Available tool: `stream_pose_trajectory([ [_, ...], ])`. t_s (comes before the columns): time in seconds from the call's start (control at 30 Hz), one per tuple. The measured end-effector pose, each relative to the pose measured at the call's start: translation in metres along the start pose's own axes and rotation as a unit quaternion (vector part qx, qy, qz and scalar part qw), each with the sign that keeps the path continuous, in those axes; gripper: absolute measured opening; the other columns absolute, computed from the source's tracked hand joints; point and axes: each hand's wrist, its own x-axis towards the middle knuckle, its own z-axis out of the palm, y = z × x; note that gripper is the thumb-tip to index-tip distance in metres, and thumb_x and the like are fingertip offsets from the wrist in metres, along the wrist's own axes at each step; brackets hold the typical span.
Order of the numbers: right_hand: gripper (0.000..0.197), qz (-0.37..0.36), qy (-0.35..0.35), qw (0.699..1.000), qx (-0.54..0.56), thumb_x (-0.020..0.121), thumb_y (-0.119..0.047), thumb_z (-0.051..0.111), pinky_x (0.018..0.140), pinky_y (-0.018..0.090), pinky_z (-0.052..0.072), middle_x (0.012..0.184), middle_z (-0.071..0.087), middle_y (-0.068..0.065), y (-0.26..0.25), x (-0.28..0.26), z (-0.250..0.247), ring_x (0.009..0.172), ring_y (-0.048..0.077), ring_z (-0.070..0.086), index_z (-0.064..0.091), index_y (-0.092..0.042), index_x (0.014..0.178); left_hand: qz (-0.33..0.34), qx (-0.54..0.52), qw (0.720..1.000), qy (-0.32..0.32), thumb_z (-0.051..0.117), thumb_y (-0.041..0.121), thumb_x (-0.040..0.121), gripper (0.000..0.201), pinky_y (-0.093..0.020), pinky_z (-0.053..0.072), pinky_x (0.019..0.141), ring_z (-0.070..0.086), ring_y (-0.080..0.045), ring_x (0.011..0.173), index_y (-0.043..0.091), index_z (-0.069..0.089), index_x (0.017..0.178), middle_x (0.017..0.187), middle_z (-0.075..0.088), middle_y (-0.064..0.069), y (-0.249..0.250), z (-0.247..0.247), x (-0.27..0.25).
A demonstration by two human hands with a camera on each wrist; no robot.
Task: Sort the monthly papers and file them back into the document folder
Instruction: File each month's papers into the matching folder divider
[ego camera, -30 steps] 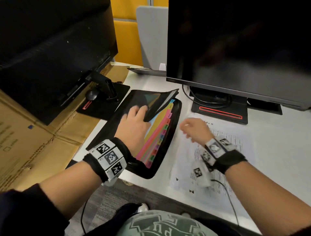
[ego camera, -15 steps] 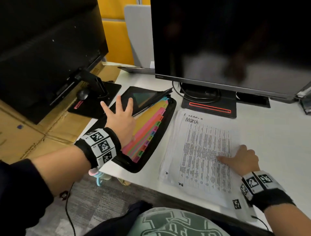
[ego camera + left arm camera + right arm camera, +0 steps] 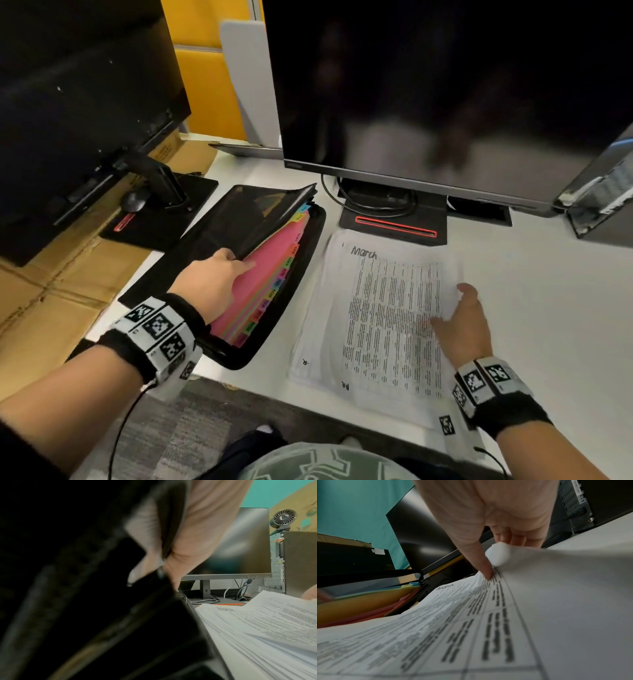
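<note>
A black document folder (image 3: 301, 274) lies open on the white desk, its coloured month-tabbed dividers fanned out. My left hand (image 3: 236, 260) pinches the black flap (image 3: 260, 212), fingers hidden beneath it, thumb lying on the pink divider (image 3: 270, 274). The left wrist view shows that flap (image 3: 102, 601) held between thumb and fingers. Right of the folder sits a stack of printed papers (image 3: 387, 308); the top sheet is headed "March". My right hand (image 3: 452, 308) pinches that sheet's right edge. In the right wrist view the thumb (image 3: 485, 568) presses on the sheet (image 3: 556, 601), fingers curled under its raised edge.
A large dark monitor (image 3: 428, 85) on a black stand (image 3: 394, 219) with cables rises just behind folder and papers. A second monitor (image 3: 78, 102) stands at the left above flattened cardboard (image 3: 51, 291). A computer case (image 3: 603, 195) is at far right. The desk's front edge is close.
My left hand went from lying spread on the flap to gripping and lifting it, baring the pink divider. My right hand slid up the stack's right side and raised the top sheet's edge.
</note>
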Motion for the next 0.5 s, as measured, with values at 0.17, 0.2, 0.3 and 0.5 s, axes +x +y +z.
stream_pose_trajectory([
  [0.17, 0.01, -0.083, 0.028, 0.995, -0.053, 0.085, -0.001, 0.056, 0.057, 0.028, 0.033, 0.083, 0.047, 0.01, 0.008, 0.003, 0.001, 0.077, 0.027, 0.049, 0.047, -0.006, 0.085, -0.024, -0.036, 0.999, 0.029, 0.045, 0.006, 0.082, 0.057, -0.035, 0.048, 0.091, 0.057, -0.029, 0.112, 0.031, 0.052, 0.133, 0.133, 0.051, -0.002, 0.006, 0.008, 0.005],
  [0.2, 0.016, -0.084, 0.016, 0.995, -0.055, 0.087, -0.004, 0.055, 0.052, 0.027, 0.029, 0.077, 0.046, 0.007, 0.009, 0.004, 0.001, 0.071, 0.025, 0.047, 0.043, -0.009, 0.078, -0.03, -0.047, 0.998, 0.04, 0.045, 0.005, 0.081, 0.058, -0.035, 0.048, 0.09, 0.057, -0.029, 0.112, 0.03, 0.052, 0.134, 0.131, 0.053, -0.002, 0.006, 0.008, 0.007],
  [0.3, 0.019, -0.044, -0.018, 0.999, -0.006, 0.091, -0.009, 0.054, 0.048, 0.02, 0.028, 0.069, 0.045, -0.001, 0.013, 0.006, -0.005, 0.069, 0.021, 0.047, 0.04, -0.011, 0.077, -0.052, -0.088, 0.993, 0.062, 0.046, 0.003, 0.079, 0.061, -0.034, 0.046, 0.091, 0.055, -0.028, 0.116, 0.029, 0.052, 0.134, 0.133, 0.054, -0.001, 0.007, 0.005, 0.012],
  [0.5, 0.015, 0.092, -0.086, 0.973, 0.195, 0.077, -0.004, 0.071, 0.086, 0.044, 0.053, 0.091, 0.07, 0.009, 0.02, 0.016, -0.027, 0.087, 0.028, 0.065, 0.066, -0.014, 0.087, -0.057, -0.128, 0.987, 0.078, 0.047, 0.004, 0.08, 0.06, -0.035, 0.05, 0.089, 0.058, -0.027, 0.111, 0.03, 0.053, 0.133, 0.132, 0.057, -0.002, 0.006, 0.006, 0.015],
])
